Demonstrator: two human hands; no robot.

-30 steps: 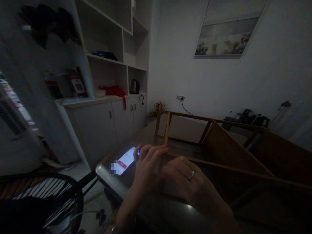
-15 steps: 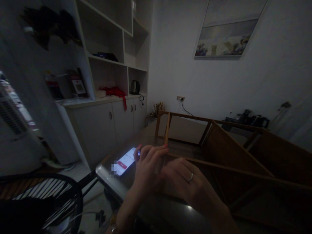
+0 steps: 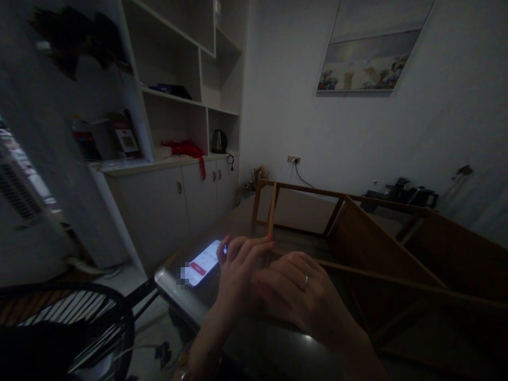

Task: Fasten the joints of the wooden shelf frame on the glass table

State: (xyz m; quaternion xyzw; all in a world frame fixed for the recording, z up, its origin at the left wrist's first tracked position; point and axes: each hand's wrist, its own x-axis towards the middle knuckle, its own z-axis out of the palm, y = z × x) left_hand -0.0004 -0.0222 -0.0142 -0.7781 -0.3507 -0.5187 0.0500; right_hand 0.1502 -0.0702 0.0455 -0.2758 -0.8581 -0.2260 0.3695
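Note:
Both hands meet over the dark glossy table (image 3: 254, 344) in a dim room. My left hand (image 3: 238, 272) has its fingers curled, tips pinched near a thin wooden rail of the wooden shelf frame (image 3: 357, 238) lying on the table. My right hand (image 3: 299, 296), a ring on one finger, lies against the left with fingers bent toward it. What they pinch between them is hidden. A lit phone (image 3: 202, 262) lies on the table just left of the left hand.
White cupboards and shelves (image 3: 178, 174) stand at the left with a kettle (image 3: 218, 141) and red cloth (image 3: 183, 148). A black fan guard (image 3: 67, 328) sits at the lower left. A picture (image 3: 369, 58) hangs on the wall, with dark items (image 3: 405, 193) beneath it.
My right hand has slid a little left and forward, closer against the left hand. The left hand and the phone have stayed where they were.

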